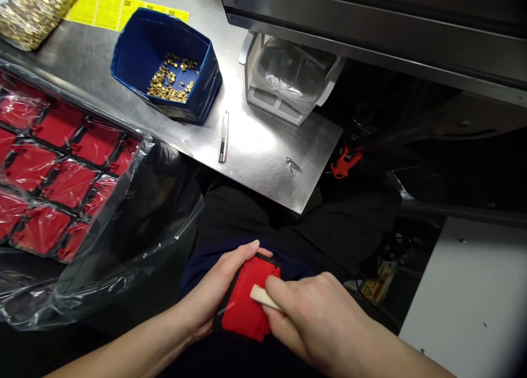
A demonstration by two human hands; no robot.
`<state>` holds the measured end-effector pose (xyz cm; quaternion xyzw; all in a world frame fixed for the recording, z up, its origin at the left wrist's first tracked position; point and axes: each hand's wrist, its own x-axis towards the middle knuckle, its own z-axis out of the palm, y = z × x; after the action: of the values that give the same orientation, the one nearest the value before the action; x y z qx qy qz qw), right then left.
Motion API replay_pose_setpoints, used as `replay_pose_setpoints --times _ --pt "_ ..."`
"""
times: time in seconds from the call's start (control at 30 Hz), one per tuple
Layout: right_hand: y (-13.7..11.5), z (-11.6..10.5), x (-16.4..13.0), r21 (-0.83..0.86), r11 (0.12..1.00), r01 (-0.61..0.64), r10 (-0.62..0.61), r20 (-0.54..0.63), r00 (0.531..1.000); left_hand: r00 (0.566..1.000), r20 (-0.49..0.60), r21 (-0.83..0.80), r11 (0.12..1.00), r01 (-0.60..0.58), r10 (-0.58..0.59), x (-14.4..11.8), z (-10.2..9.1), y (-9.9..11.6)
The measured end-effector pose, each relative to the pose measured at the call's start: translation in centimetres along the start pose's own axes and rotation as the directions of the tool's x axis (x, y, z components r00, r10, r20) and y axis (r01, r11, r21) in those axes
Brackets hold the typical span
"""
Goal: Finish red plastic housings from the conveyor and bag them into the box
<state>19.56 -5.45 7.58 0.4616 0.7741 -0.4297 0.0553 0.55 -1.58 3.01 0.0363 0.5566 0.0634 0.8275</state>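
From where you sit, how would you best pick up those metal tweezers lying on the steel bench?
Probably pinch the tweezers across their narrow middle, coming straight down from above. They lie flat and alone on the steel bench, lengthwise away from you, with bare surface on both sides.

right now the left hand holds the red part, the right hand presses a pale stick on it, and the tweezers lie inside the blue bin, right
Not quite. The tweezers lie on the metal table beside the blue bin, not inside it; the head view shows this. The rest holds: the left hand holds the red part and the right hand presses a pale stick on it.
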Motion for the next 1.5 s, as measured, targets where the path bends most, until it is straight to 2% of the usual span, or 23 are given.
replay_pose_setpoints --times 0.2,0.4,0.6,0.7,0.83,0.9,1.0,1.13,1.2,1.33,1.5 --pt "-0.2 0.0 0.0 0.005 1.0 -0.006 0.006 0.05 0.999 1.0 -0.004 0.074 0.997 -0.004 0.004 0.0 -0.1 0.3" --pt "-0.5 -0.4 0.4 0.02 0.997 -0.08 0.076 0.132 0.988 1.0 0.005 0.103 0.995 0.006 -0.007 -0.3 0.0 0.7" --pt "-0.6 -0.5 0.8 -0.007 0.991 -0.13 0.13 0.153 0.98 0.996 0.014 0.002 0.996 0.087 -0.087 0.1 -0.3 0.2" --pt "-0.7 -0.5 0.7 -0.002 0.995 -0.101 0.099 0.205 0.974 0.999 -0.002 0.059 0.997 0.048 -0.048 0.3 -0.3 0.3" --pt "-0.6 -0.6 0.6 0.028 0.991 -0.131 0.125 0.158 0.98 1.0 0.01 0.082 0.996 0.026 -0.027 0.3 -0.2 0.5" --pt "-0.5 -0.5 0.6 0.038 0.985 -0.167 0.159 0.164 0.974 0.999 0.022 0.077 0.996 0.043 -0.045 0.3 -0.2 0.6" --pt "-0.4 -0.6 0.8 0.036 0.988 -0.147 0.138 0.185 0.973 0.999 -0.003 0.095 0.995 0.042 -0.042 0.3 -0.2 0.6" --pt "-0.3 -0.8 1.1 0.038 0.986 -0.163 0.156 0.148 0.977 0.996 0.017 0.03 0.996 0.081 -0.082 0.4 -0.2 0.8" --pt "-0.3 -1.0 1.2 0.041 0.984 -0.174 0.165 0.163 0.973 0.994 0.035 0.014 0.995 0.102 -0.102 0.5 -0.3 0.9" --pt "-0.3 -1.3 1.4 0.009 0.991 -0.135 0.131 0.176 0.976 0.994 -0.002 0.009 0.994 0.105 -0.105 0.6 -0.3 0.9" --pt "0.0 -1.8 1.8 0.019 0.987 -0.163 0.156 0.19 0.969 0.992 0.012 -0.016 0.992 0.126 -0.126 0.6 -0.3 0.8"
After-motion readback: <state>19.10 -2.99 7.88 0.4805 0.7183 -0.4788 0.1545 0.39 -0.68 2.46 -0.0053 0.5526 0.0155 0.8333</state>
